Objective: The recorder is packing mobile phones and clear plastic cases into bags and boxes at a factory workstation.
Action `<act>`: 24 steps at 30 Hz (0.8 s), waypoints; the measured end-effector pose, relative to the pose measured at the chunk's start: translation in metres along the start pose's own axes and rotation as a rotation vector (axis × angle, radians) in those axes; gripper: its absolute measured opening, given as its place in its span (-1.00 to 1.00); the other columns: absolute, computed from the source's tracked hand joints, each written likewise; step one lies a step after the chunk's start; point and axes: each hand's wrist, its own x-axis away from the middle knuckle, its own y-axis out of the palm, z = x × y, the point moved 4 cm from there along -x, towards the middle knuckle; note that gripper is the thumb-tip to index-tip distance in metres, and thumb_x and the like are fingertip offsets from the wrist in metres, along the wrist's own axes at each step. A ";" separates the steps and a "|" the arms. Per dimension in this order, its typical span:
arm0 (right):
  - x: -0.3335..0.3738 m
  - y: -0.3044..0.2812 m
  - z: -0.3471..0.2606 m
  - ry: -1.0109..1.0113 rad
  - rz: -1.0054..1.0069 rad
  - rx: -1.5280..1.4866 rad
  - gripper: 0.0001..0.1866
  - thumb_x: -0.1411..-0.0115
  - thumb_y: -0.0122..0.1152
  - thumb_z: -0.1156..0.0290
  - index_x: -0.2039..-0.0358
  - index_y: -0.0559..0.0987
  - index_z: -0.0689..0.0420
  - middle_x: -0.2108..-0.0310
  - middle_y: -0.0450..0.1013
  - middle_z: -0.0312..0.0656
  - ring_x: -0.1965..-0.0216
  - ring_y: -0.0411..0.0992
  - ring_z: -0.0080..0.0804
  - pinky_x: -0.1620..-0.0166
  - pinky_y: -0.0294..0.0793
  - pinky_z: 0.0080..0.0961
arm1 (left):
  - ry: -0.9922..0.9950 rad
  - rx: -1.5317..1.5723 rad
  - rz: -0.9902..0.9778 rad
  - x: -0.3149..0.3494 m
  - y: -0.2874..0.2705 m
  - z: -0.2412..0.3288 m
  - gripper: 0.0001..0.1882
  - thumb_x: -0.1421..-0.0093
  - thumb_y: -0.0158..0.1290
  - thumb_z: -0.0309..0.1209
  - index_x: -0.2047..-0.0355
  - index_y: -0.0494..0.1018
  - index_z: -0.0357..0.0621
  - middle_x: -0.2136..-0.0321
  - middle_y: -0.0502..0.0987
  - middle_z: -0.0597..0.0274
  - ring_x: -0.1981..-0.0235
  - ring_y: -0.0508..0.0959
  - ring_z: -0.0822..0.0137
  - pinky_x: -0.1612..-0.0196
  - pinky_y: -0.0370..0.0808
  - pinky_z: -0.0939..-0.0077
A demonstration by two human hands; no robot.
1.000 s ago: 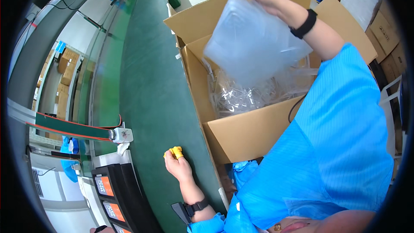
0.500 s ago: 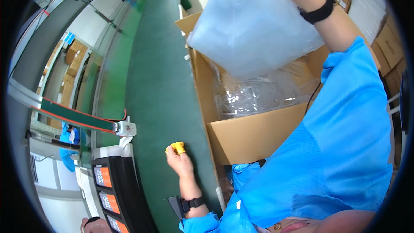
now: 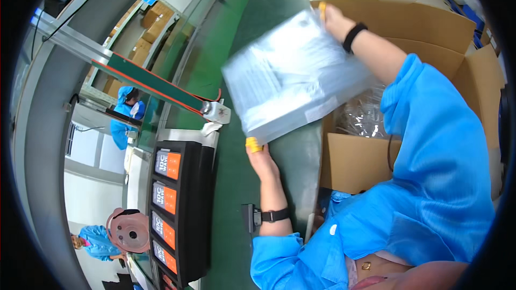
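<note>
Holding a clear plastic pack, blurred and tilted, up over the green table and the left edge of an open cardboard box. Clamped on its upper corner with the right hand. At its lower corner with the left hand; cannot tell whether closed on it or merely touching. Lying in the box: clear plastic pieces. Standing left of the table: a black rack.

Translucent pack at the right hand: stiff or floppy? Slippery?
Probably fairly stiff: the pack shows a flat, boxy outline while the right hand grips its edge. Possibly slippery too, as its surface looks glossy and film-like, though blurred.
</note>
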 end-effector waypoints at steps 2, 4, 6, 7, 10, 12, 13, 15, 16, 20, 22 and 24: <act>0.010 0.054 0.024 0.105 0.002 0.142 -0.82 -0.11 -0.19 0.38 0.45 0.40 0.15 0.50 0.33 -0.25 0.50 0.28 -0.55 0.47 0.28 -0.63 | -0.048 -0.143 0.178 0.005 -0.006 0.004 -0.62 -0.12 -0.19 -0.41 0.07 0.12 -0.32 0.13 0.25 0.12 0.15 0.29 0.37 0.08 0.23 0.47; 0.066 0.101 0.013 0.249 0.090 0.469 -0.79 -0.11 -0.15 0.29 0.39 0.39 0.14 0.46 0.32 -0.24 0.48 0.28 -0.52 0.44 0.28 -0.65 | 0.029 -0.347 0.163 -0.004 -0.019 0.000 -0.63 -0.09 -0.09 -0.42 0.13 0.17 -0.38 0.18 0.29 0.10 0.25 0.31 0.41 0.19 0.26 0.60; 0.097 0.110 -0.020 0.224 0.101 0.846 -0.73 -0.09 -0.12 0.19 0.37 0.39 0.13 0.48 0.30 -0.27 0.52 0.25 -0.54 0.49 0.25 -0.68 | 0.038 -0.319 0.197 -0.009 -0.022 0.000 -0.58 -0.07 -0.02 -0.34 0.16 0.19 -0.40 0.24 0.34 0.11 0.29 0.33 0.42 0.23 0.26 0.65; 0.102 0.104 -0.035 0.128 0.044 1.046 -0.70 -0.08 -0.11 0.14 0.39 0.39 0.13 0.52 0.29 -0.31 0.57 0.23 -0.57 0.54 0.21 -0.71 | 0.089 -0.332 0.187 -0.010 -0.023 0.000 -0.52 -0.05 0.01 -0.25 0.16 0.20 -0.39 0.28 0.36 0.11 0.31 0.35 0.41 0.22 0.27 0.62; 0.122 0.039 -0.059 0.214 -0.118 1.159 -0.56 -0.08 -0.22 -0.01 0.47 0.42 0.12 0.64 0.27 -0.38 0.66 0.16 -0.61 0.61 0.10 -0.68 | 0.211 -0.555 0.231 -0.014 -0.021 0.010 -0.50 -0.04 0.01 -0.21 0.18 0.21 -0.40 0.29 0.37 0.12 0.28 0.35 0.41 0.21 0.28 0.60; 0.154 -0.004 -0.032 0.465 -0.091 1.079 -0.42 -0.06 -0.25 -0.16 0.26 0.43 0.11 0.44 0.37 -0.28 0.43 0.29 -0.57 0.38 0.28 -0.59 | 0.169 -0.564 0.178 -0.022 -0.023 0.015 -0.49 -0.03 0.02 -0.20 0.19 0.22 -0.42 0.28 0.36 0.07 0.27 0.36 0.35 0.21 0.29 0.55; 0.200 0.043 -0.022 0.602 -0.137 0.710 -0.41 -0.05 -0.26 -0.19 0.24 0.42 0.09 0.30 0.39 -0.28 0.30 0.31 -0.57 0.24 0.30 -0.58 | 0.133 -0.575 0.163 -0.024 -0.026 0.016 -0.48 -0.03 0.02 -0.18 0.21 0.23 -0.44 0.27 0.35 0.02 0.26 0.38 0.29 0.20 0.29 0.51; 0.200 0.031 0.000 0.652 -0.219 0.355 -0.55 -0.10 -0.18 -0.03 0.23 0.41 0.08 0.29 0.40 -0.29 0.28 0.34 -0.56 0.18 0.33 -0.53 | 0.193 -0.731 0.195 -0.023 -0.019 0.011 -0.46 -0.01 0.04 -0.17 0.22 0.24 -0.45 0.26 0.34 -0.03 0.25 0.38 0.20 0.18 0.29 0.45; 0.195 0.027 0.000 0.646 -0.217 0.351 -0.55 -0.10 -0.18 -0.03 0.23 0.41 0.08 0.29 0.40 -0.29 0.28 0.34 -0.56 0.18 0.33 -0.53 | 0.242 -0.902 0.231 -0.020 -0.017 0.010 -0.44 0.01 0.05 -0.15 0.23 0.24 -0.47 0.26 0.34 -0.09 0.24 0.37 0.12 0.17 0.28 0.39; 0.172 0.062 -0.025 0.572 -0.222 0.312 -0.79 -0.11 -0.14 0.34 0.33 0.45 0.14 0.42 0.43 -0.27 0.44 0.42 -0.53 0.32 0.42 -0.55 | 0.201 -0.918 0.257 -0.004 -0.023 0.010 -0.52 0.01 0.04 -0.27 0.22 0.25 -0.46 0.27 0.34 -0.15 0.23 0.35 0.01 0.14 0.27 0.34; 0.164 0.060 -0.042 0.539 -0.334 0.346 -0.79 -0.09 -0.17 0.44 0.32 0.42 0.20 0.38 0.41 -0.16 0.42 0.42 -0.45 0.31 0.42 -0.50 | 0.345 -0.957 0.257 0.007 -0.024 0.012 -0.61 0.00 0.01 -0.34 0.26 0.27 -0.42 0.33 0.35 -0.13 0.29 0.36 0.03 0.20 0.28 0.37; 0.158 0.048 -0.034 0.431 -0.279 0.420 -0.80 -0.08 -0.17 0.46 0.33 0.42 0.20 0.40 0.41 -0.19 0.44 0.40 -0.47 0.32 0.41 -0.53 | 0.317 -0.932 0.180 0.010 -0.025 0.025 -0.67 0.00 0.02 -0.35 0.33 0.29 -0.38 0.41 0.35 -0.08 0.36 0.36 0.05 0.26 0.28 0.38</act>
